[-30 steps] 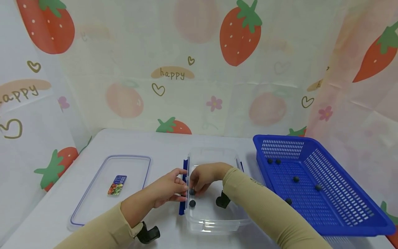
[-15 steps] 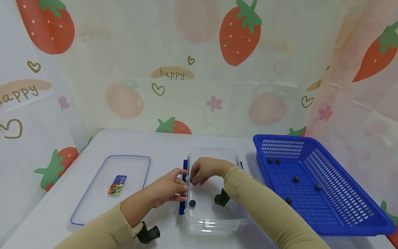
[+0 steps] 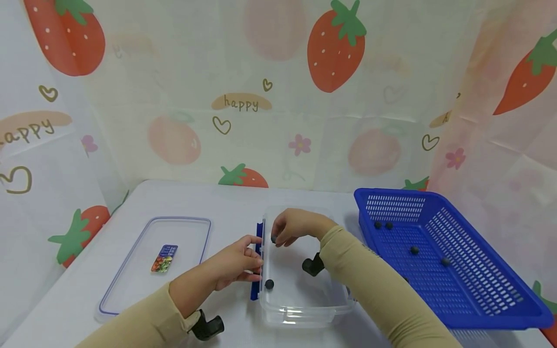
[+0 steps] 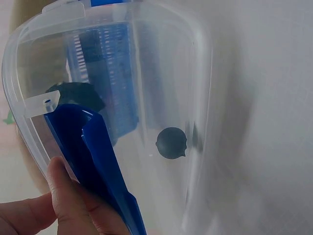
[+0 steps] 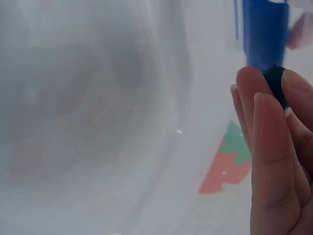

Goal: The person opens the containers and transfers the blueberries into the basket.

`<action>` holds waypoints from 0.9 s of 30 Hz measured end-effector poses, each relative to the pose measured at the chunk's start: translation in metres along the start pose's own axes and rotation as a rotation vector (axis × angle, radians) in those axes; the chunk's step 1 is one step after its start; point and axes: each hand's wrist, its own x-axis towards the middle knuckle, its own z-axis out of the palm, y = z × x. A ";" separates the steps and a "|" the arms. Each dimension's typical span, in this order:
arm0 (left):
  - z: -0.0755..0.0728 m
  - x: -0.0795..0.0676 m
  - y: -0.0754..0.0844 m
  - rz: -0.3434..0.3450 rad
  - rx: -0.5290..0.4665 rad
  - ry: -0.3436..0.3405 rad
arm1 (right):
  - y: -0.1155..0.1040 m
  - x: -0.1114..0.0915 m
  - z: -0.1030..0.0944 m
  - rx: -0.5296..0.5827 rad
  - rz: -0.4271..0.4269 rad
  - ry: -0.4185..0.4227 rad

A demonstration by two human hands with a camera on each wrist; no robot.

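Observation:
My right hand (image 3: pixel 300 228) pinches a small dark blueberry (image 3: pixel 273 239) between thumb and fingertips, over the back left part of the clear plastic box (image 3: pixel 304 311). In the right wrist view, the fingers partly cover the held blueberry (image 5: pixel 276 84). Another blueberry (image 3: pixel 269 284) lies inside the box along its left wall; the left wrist view shows this blueberry (image 4: pixel 171 143) through the clear plastic. Against the box's left side, my left hand (image 3: pixel 237 261) touches the blue latch flap (image 4: pixel 93 152) with mostly extended fingers.
To the right stands a blue perforated basket (image 3: pixel 487 323) with several blueberries (image 3: pixel 414 250) spread over its floor. A clear lid with a blue seal (image 3: pixel 154 261) lies on the table at left, bearing a colourful label (image 3: pixel 164 258). A patterned cloth backs the table.
My right hand has lifted the blueberry from near the box's left wall and shifted towards the back, slightly right. The left hand stays at the latch flap. The other blueberry has not moved.

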 end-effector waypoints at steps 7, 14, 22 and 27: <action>0.000 0.001 -0.001 0.010 0.001 -0.008 | -0.001 -0.016 -0.027 -0.015 -0.021 0.031; -0.001 0.001 -0.001 0.014 -0.003 -0.013 | 0.005 -0.048 -0.071 0.091 -0.062 0.069; -0.001 0.002 -0.003 0.018 -0.004 -0.019 | 0.026 -0.083 -0.109 0.150 -0.090 0.142; -0.001 0.003 -0.004 0.020 -0.002 -0.019 | 0.049 -0.100 -0.129 0.171 -0.093 0.203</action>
